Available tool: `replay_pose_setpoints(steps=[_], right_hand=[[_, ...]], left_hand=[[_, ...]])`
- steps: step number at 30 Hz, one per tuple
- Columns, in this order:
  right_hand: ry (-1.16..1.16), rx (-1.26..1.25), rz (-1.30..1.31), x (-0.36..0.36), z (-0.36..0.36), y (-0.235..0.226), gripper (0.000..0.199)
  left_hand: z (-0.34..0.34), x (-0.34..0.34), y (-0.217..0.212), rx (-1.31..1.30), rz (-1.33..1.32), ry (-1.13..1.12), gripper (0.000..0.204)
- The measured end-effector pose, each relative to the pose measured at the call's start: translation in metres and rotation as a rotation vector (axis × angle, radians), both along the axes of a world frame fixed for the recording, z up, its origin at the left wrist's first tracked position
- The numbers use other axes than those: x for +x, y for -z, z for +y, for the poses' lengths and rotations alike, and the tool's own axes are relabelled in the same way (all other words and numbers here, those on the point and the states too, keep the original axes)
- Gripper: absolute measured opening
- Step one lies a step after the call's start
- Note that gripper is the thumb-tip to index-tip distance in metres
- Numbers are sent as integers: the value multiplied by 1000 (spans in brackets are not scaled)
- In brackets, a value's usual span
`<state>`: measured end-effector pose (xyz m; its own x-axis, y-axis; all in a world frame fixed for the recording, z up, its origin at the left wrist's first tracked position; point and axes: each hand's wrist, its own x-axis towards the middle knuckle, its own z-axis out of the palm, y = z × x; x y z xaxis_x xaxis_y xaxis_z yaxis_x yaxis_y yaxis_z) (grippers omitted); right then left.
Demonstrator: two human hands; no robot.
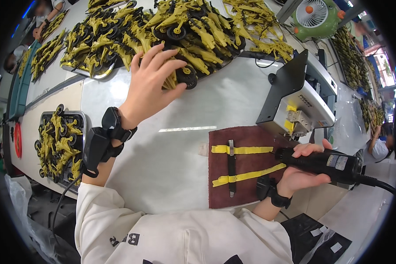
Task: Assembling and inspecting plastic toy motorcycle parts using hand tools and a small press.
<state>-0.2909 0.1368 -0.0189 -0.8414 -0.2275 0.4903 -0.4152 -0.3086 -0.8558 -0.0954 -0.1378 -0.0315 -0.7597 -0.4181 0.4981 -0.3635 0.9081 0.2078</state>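
Heaps of yellow toy-vehicle pieces [202, 35] with black wheels lie beyond the maroon mat [256, 163], and one metal tray [84, 127] of them stands well left of it. The silver-and-black bench machine [310, 103] blocks the mat's far right corner; the green fan [314, 31] is behind. Around the mat the worktable [189, 114] is pale and glossy, and I see other people farther off. The black corded tool [345, 166] is at the mat's right edge, long axis sideways, nose toward the mat, cord away. My right hand [306, 169] is closed around it. My left hand [154, 83], left of and beyond the mat, spreads its fingers over the heap; whether they touch a piece, I cannot tell.
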Motion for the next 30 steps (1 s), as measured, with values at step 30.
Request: replay_pose_setpoints(steps=[30], right_hand=[[-315, -160, 150, -38, -28, -77, 106]], left_hand=[[157, -29, 39, 389, -262, 492, 83]])
